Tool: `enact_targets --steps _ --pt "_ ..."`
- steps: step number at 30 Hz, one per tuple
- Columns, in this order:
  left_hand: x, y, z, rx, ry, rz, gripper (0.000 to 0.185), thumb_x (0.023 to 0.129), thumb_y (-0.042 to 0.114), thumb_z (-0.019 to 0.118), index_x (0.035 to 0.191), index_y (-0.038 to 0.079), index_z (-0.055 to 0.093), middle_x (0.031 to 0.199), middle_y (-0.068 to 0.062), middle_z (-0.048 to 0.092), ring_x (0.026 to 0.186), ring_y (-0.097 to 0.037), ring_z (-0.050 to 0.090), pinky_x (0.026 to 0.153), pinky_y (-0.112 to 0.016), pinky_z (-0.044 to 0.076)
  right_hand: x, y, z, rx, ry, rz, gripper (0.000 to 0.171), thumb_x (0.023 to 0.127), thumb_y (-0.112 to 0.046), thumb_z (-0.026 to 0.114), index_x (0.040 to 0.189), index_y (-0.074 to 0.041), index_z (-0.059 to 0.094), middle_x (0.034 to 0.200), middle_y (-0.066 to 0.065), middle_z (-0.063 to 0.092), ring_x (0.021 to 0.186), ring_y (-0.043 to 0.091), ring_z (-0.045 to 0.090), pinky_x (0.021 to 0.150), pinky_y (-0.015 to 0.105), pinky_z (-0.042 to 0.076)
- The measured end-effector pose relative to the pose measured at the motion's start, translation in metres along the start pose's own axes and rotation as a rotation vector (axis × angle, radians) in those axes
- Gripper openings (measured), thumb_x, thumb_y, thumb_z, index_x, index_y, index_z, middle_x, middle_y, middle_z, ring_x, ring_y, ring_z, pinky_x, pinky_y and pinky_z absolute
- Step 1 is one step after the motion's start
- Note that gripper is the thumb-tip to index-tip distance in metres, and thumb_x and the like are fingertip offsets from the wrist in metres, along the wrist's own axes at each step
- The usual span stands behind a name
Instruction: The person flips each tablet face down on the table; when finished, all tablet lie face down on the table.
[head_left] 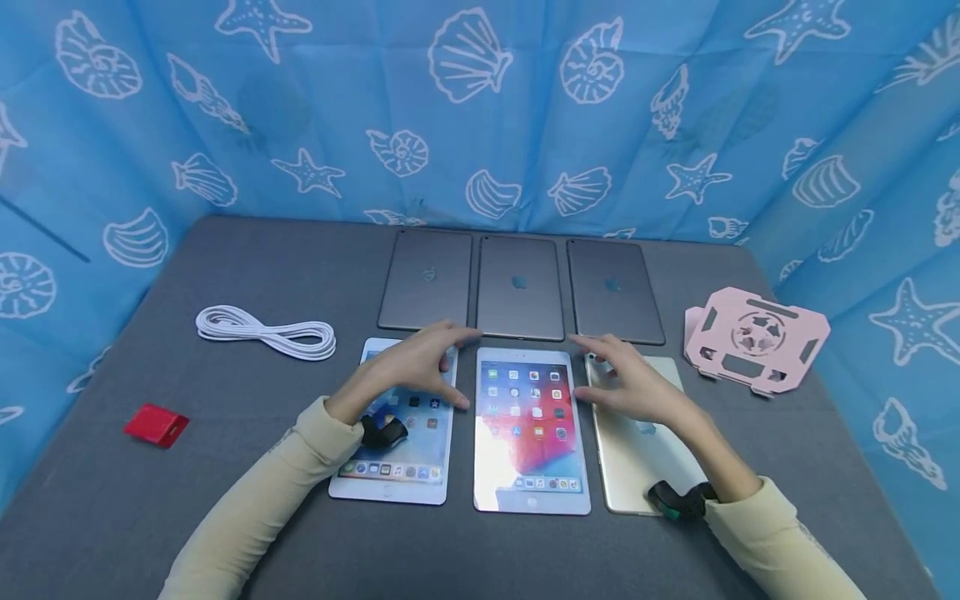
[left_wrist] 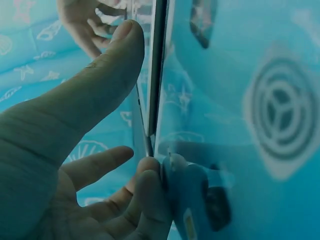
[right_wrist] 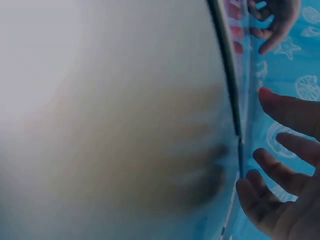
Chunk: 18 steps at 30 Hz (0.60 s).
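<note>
Both hands are hovering over the front row of tablets, and neither is gripping anything as far as we can see. Our left hand (head_left: 420, 367) is spreading its fingers loosely over the upper part of the left tablet (head_left: 397, 462), which is lying screen-up with its icons showing. Our right hand (head_left: 633, 385) is doing the same over the top of the gold tablet (head_left: 637, 467), lying back-up at the right of the row, fingers relaxed and apart. Whether the fingertips are actually touching, we can't tell.

Between them the middle tablet (head_left: 531, 433) is sitting screen-up and lit. Behind these, 3 grey tablets (head_left: 519, 287) are lying back-up in a row on the grey table (head_left: 225, 500).

Off to the left we're seeing a coiled white cable (head_left: 266, 332) and a small red thing (head_left: 156, 425); a pink stand (head_left: 756, 340) is sitting at the right.
</note>
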<state>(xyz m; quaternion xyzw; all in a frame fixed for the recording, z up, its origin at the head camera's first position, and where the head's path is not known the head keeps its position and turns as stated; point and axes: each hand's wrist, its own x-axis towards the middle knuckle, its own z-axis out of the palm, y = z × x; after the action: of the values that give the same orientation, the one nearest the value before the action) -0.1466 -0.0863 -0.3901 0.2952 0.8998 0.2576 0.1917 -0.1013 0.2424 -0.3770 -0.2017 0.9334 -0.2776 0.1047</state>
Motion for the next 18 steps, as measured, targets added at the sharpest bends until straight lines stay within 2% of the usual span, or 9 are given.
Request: enact_targets --steps 3,6,9,13,15,18 --pt "0.000 0.000 0.003 0.013 0.003 -0.004 0.105 0.073 0.042 0.093 0.158 0.011 0.039 0.143 -0.018 0.050 0.098 -0.021 0.057 0.087 -0.037 0.053 0.006 0.000 0.006 -0.031 -0.045 0.021 0.074 0.089 -0.020 0.079 0.154 -0.006 0.045 0.141 0.026 0.054 0.125 0.044 0.047 0.104 0.066 0.042" --pt "0.001 0.002 0.006 0.037 -0.001 -0.010 0.108 0.072 0.044 0.093 0.159 0.012 0.037 0.148 -0.019 0.046 0.113 -0.028 0.059 0.098 -0.045 0.053 0.010 0.002 0.008 -0.050 -0.078 0.021 0.072 0.088 -0.019 0.079 0.152 -0.004 0.047 0.138 0.025 0.056 0.125 0.043 0.046 0.102 0.064 0.042" --pt "0.004 0.006 0.009 0.079 -0.009 -0.015 0.111 0.071 0.048 0.092 0.160 0.013 0.035 0.151 -0.017 0.044 0.122 -0.031 0.057 0.102 -0.047 0.052 0.015 0.004 0.007 -0.026 -0.129 0.018 0.072 0.089 -0.017 0.078 0.152 -0.001 0.046 0.128 0.022 0.057 0.110 0.034 0.049 0.091 0.048 0.047" --pt "0.006 0.009 0.013 0.137 -0.008 0.008 0.112 0.069 0.051 0.092 0.159 0.012 0.038 0.148 -0.015 0.047 0.117 -0.026 0.058 0.095 -0.041 0.052 0.020 0.007 0.003 0.035 -0.218 0.031 0.074 0.089 -0.007 0.075 0.154 0.004 0.040 0.118 0.017 0.051 0.093 0.023 0.046 0.074 0.029 0.042" --pt "0.007 0.010 0.014 0.154 -0.002 0.024 0.110 0.069 0.050 0.093 0.158 0.011 0.040 0.145 -0.014 0.049 0.111 -0.024 0.058 0.091 -0.038 0.052 0.021 0.008 0.001 0.048 -0.245 0.040 0.076 0.088 -0.002 0.074 0.155 0.004 0.038 0.117 0.017 0.048 0.091 0.021 0.045 0.072 0.025 0.041" --pt "0.008 0.011 0.015 0.173 -0.004 0.043 0.109 0.069 0.049 0.093 0.156 0.009 0.042 0.137 -0.012 0.055 0.108 -0.022 0.058 0.091 -0.037 0.053 0.023 0.008 -0.001 0.043 -0.253 0.032 0.079 0.085 0.000 0.075 0.154 0.006 0.037 0.116 0.017 0.048 0.090 0.020 0.045 0.071 0.024 0.041"
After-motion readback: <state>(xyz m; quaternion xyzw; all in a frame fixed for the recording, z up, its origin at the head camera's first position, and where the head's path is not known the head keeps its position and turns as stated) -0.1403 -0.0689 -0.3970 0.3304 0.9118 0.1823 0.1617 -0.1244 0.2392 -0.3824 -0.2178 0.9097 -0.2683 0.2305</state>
